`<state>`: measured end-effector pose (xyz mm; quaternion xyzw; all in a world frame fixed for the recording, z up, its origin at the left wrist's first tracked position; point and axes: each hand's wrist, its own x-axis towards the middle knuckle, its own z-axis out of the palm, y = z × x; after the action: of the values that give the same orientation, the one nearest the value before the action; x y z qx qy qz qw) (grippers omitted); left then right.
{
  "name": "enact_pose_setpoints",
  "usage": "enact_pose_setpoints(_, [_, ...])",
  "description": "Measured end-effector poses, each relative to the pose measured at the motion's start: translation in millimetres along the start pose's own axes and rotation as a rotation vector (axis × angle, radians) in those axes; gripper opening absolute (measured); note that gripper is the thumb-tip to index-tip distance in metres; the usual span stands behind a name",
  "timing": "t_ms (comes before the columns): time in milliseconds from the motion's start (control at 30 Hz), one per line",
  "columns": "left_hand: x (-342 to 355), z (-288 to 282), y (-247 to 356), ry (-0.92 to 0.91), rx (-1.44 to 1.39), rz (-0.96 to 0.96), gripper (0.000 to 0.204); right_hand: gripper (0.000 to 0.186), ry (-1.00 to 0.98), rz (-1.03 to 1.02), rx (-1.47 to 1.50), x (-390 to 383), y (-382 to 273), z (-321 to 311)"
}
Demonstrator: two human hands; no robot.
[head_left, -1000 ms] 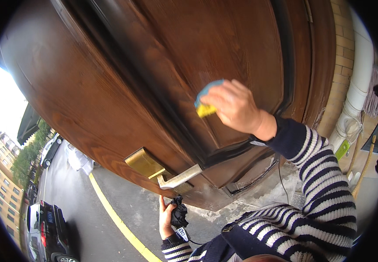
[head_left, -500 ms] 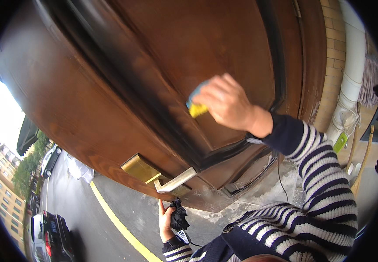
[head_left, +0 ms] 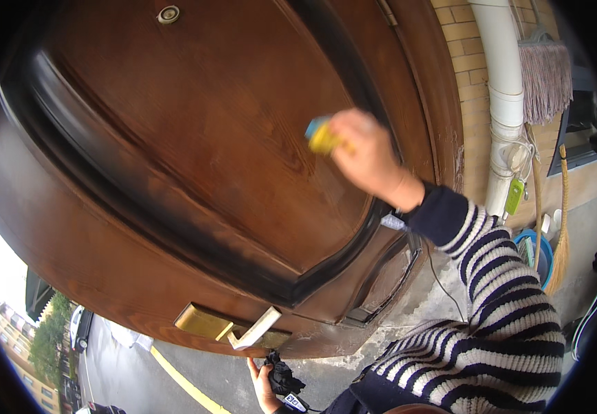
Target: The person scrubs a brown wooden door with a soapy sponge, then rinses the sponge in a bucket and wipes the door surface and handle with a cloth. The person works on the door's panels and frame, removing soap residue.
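Note:
A yellow and blue sponge (head_left: pixel 321 140) is pinched in my right hand (head_left: pixel 373 157), which is smeared slightly by motion. The sponge is at the panel of a brown wooden door (head_left: pixel 209 131); firm contact cannot be made out. Low in the picture, my left hand (head_left: pixel 264 388) is by the door's edge, below a metal lever handle (head_left: pixel 257 327) on a gold plate (head_left: pixel 202 321). A crumpled black cloth-like bundle (head_left: pixel 284 381) sits against its palm, and one finger points up toward the edge. Its other fingers are mostly hidden.
Right of the door stand a white drainpipe (head_left: pixel 505 90), a hanging mop (head_left: pixel 545 79), a straw broom (head_left: pixel 561 255) and a blue bucket (head_left: pixel 545 265). A dark cable (head_left: pixel 443 283) lies on the ground. At left, a road with a yellow line (head_left: pixel 186 386) and a parked car (head_left: pixel 82 328) show.
My right hand has moved the sponge across the panel, farther from the handle. The view has shifted, so a round peephole and the bucket now show. My left hand stays by the door edge.

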<state>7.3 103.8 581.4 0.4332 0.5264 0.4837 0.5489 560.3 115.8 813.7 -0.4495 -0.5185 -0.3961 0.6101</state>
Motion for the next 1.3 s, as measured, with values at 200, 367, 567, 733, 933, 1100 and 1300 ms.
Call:
enact_pose_setpoints(200, [-51,53,44,0.073,-0.076,-0.057,0.047,0.019,0.075,0.111,-0.110,12,66,15])
enact_pose_setpoints(367, [-47,66,55,0.117,-0.026,-0.081,0.032,0.023,0.116,-0.028,-0.116,7,67,27])
enact_pose_setpoints(567, [-15,35,20,0.127,0.020,-0.055,0.034,0.019,0.092,0.039,-0.145,36,73,24])
enact_pose_setpoints(733, [-11,29,12,0.127,0.026,-0.037,0.036,0.019,-0.009,-0.122,-0.148,21,67,10])
enact_pose_setpoints(933, [-9,29,9,0.139,0.046,-0.028,0.038,0.020,0.043,-0.049,-0.206,36,71,11])
enact_pose_setpoints(1100, [-9,24,1,0.150,0.035,-0.025,0.040,0.025,-0.031,-0.163,-0.103,24,66,12])
enact_pose_setpoints(1300, [-14,26,-7,0.158,0.033,-0.029,0.042,0.025,0.006,-0.022,-0.202,39,69,12])
